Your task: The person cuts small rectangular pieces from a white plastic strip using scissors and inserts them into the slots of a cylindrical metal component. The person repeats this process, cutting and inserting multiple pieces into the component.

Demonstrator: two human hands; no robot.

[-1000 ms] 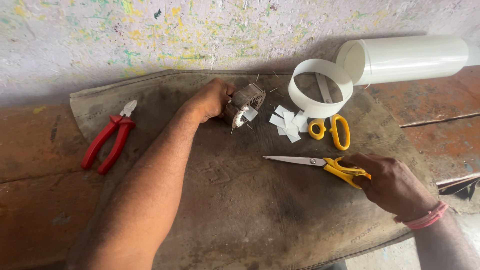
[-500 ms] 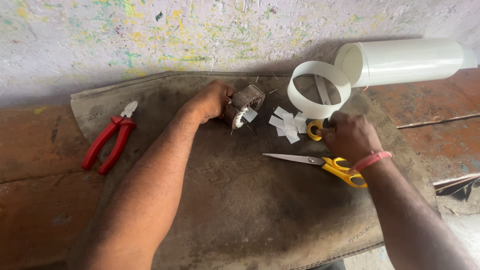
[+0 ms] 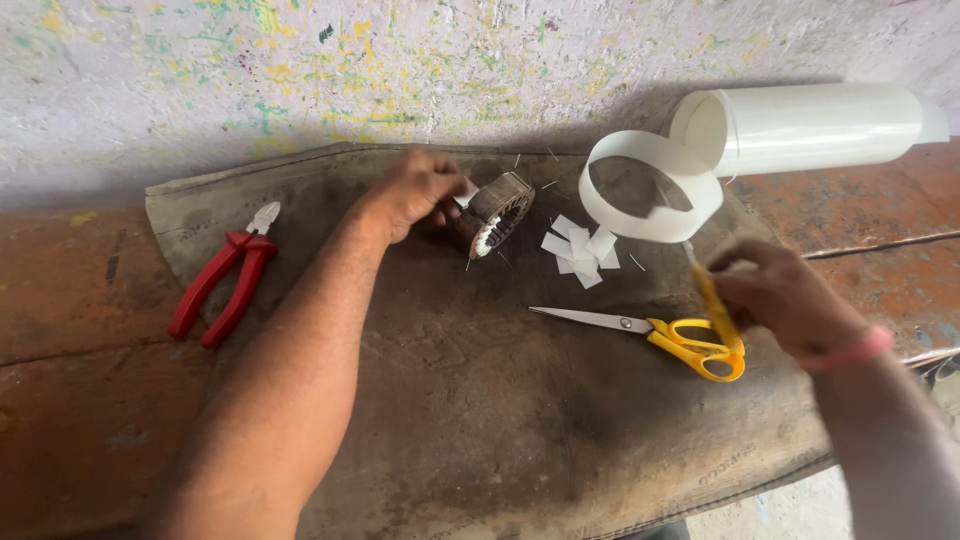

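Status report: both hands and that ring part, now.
Left hand grips ringed metal core on mat. Right hand lifts small yellow-handled tool. Nothing blocking.

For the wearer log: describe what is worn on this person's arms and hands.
Both forearms are bare, with no sleeves in view. The left hand has no glove, ring or band that shows. The right hand is also ungloved; a thin pink band circles its wrist. No watch is visible.

mat (image 3: 480, 420): dark and worn, lies flat | red pliers (image 3: 225, 285): on the mat's left edge | yellow scissors (image 3: 665, 335): on the mat's right half | white roll (image 3: 800, 130): at the mat's far right corner | small white paper bits (image 3: 580, 250): on the mat, near its far edge
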